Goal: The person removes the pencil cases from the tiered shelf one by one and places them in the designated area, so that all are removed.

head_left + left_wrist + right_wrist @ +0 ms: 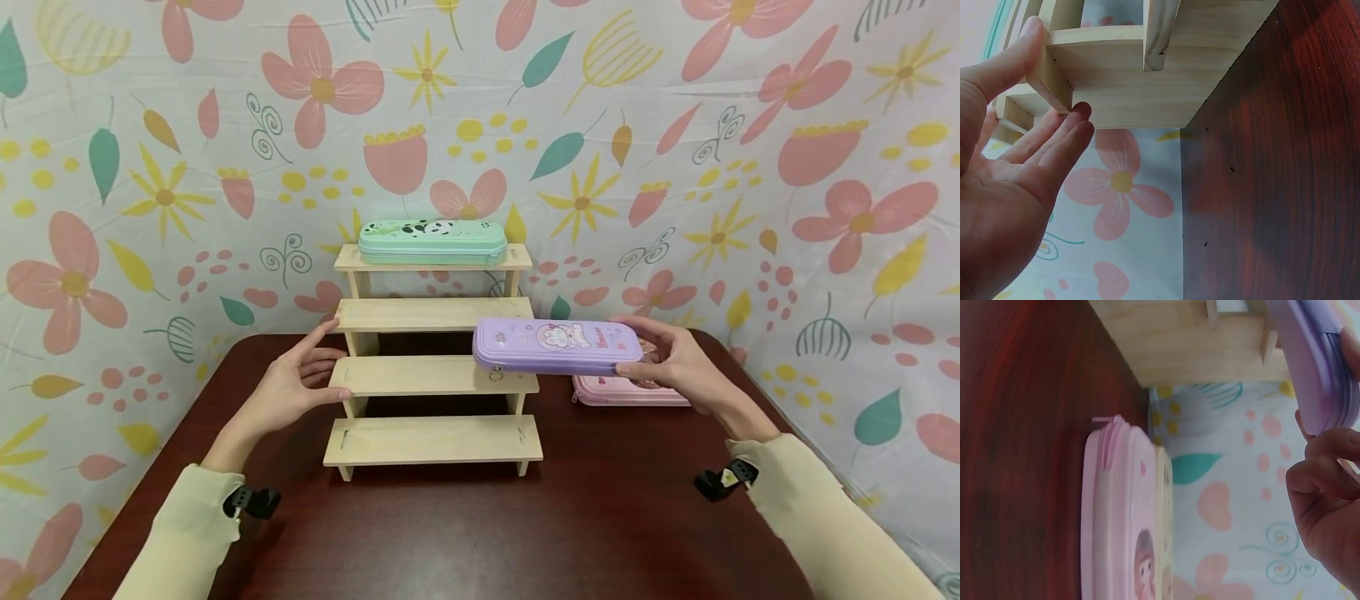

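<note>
My right hand (678, 362) grips the right end of a purple pencil case (555, 347) with a cartoon print, thumb at the front and fingers behind. Its left end is over the right part of a middle tier of a stepped wooden shelf (427, 437); whether they touch cannot be told. The left hand (296, 379) holds the shelf's left side, thumb on one tier's end and fingertips farther back. In the left wrist view, a board end (1050, 81) sits between thumb and fingers. A mint-green panda pencil case (431, 242) lies on the top tier.
A pink pencil case (630, 392) lies on the dark red table (480, 533) right of the shelf, partly hidden behind the right hand. In the right wrist view, a cream case (1164, 519) shows beside it. A flowered cloth (637, 208) hangs behind.
</note>
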The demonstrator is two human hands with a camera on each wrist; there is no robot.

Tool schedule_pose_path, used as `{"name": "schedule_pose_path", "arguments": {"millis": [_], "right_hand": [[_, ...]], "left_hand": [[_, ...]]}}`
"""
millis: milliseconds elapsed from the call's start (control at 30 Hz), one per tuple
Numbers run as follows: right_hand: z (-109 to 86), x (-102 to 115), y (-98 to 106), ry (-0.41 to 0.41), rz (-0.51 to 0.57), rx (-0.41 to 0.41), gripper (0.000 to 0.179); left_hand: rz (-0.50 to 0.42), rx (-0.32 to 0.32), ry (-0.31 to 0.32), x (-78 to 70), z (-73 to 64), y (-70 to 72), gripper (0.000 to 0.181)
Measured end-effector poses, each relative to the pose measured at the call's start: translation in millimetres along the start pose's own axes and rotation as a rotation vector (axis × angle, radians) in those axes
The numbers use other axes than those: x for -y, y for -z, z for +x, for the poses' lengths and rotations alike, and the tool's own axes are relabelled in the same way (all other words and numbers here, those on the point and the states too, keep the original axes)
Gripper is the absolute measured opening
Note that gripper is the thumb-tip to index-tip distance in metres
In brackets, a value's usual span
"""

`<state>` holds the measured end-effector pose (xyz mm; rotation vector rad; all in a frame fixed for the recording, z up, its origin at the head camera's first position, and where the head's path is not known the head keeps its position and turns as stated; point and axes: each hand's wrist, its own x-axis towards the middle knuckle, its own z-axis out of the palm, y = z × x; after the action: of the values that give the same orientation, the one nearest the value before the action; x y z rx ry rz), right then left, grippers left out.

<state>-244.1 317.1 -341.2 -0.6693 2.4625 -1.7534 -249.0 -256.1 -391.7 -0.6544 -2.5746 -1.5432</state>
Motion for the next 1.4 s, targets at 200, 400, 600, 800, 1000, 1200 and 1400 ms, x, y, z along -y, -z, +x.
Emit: {"name": "schedule_pose_path", "arguments": {"millis": [200, 400, 600, 800, 1000, 1200, 1400], "right_hand": [[-13.6, -6.5, 13.0, 0.010, -0.002, 0.007, 0.065], [-23.3, -14.0, 26.7, 0.008, 0.027, 0.014, 0.064], [-34.0, -21.8, 37.6, 0.022, 0.003, 0.006, 0.066], [-49.8, -28.8, 49.0, 0.006, -0.007, -0.037, 0.064], [-64.1, -36.0, 60.6, -0.018, 0.006, -0.048, 0.062], [-78.5, -43.7, 71.3, -0.042, -0.014, -0.043, 0.063], [-92.3, -53.3, 84.8, -0.098, -0.032, -0.030, 0.062]], "left_hand": [[0.003, -0.001, 0.001, 0.7, -0.1, 0.4, 0.107], [0.000, 0.000, -0.003, 1.4, -0.1, 0.7, 0.107], [-0.001, -0.004, -0.007, 2.8, 0.3, 0.2, 0.107], [0.002, 0.002, -0.004, 3.7, 0.9, 0.0, 0.107], [0.001, -0.004, -0.003, 2.4, 0.2, 1.6, 0.106], [0.006, 0.000, -0.001, 2.6, 0.0, 1.8, 0.107], [0.001, 0.000, -0.004, 2.8, -0.2, 1.3, 0.107]]}}
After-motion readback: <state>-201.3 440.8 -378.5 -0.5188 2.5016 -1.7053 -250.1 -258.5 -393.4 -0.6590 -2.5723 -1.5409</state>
